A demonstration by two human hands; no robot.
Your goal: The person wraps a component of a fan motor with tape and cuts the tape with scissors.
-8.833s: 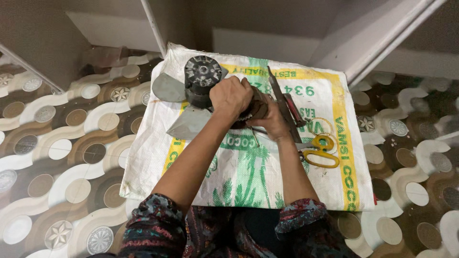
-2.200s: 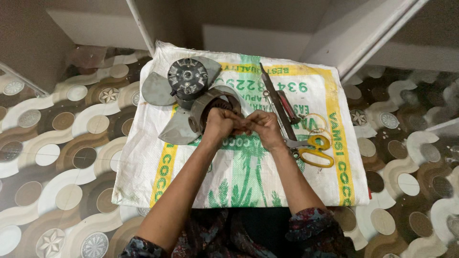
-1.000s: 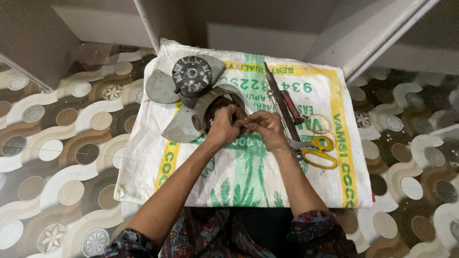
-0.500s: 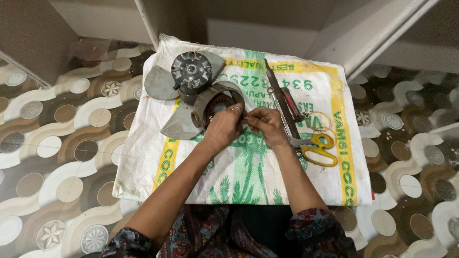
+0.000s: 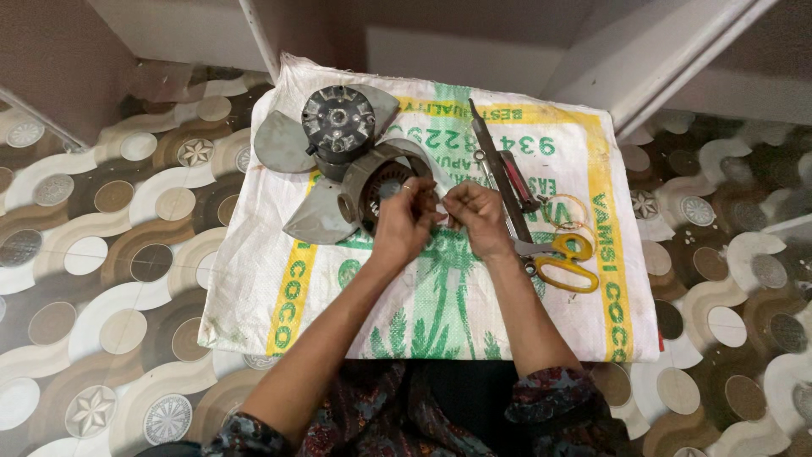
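Close together over the middle of the sack, the left hand (image 5: 404, 222) and the right hand (image 5: 478, 218) are held with fingers curled and fingertips nearly meeting. Something small and pale seems to be pinched between them, but what it is cannot be told. The left hand's fingers are laid against the open face of the motor housing (image 5: 376, 182), a grey round shell tipped on its side, its opening turned toward the person and its axis lying roughly along the sack. Just behind it the fan motor (image 5: 338, 123) is stood upright, its ribbed round top facing up, with grey fan blades (image 5: 283, 144) spread to the left and lower left.

To the right of the hands, a long dark screwdriver (image 5: 495, 173) is laid lengthwise, pointing away from the person, with a red-handled tool (image 5: 520, 182) beside it. Yellow-handled scissors (image 5: 562, 258) are set near the right wrist. Everything is carried by a white woven sack (image 5: 254, 288) spread on the patterned floor (image 5: 93, 254).
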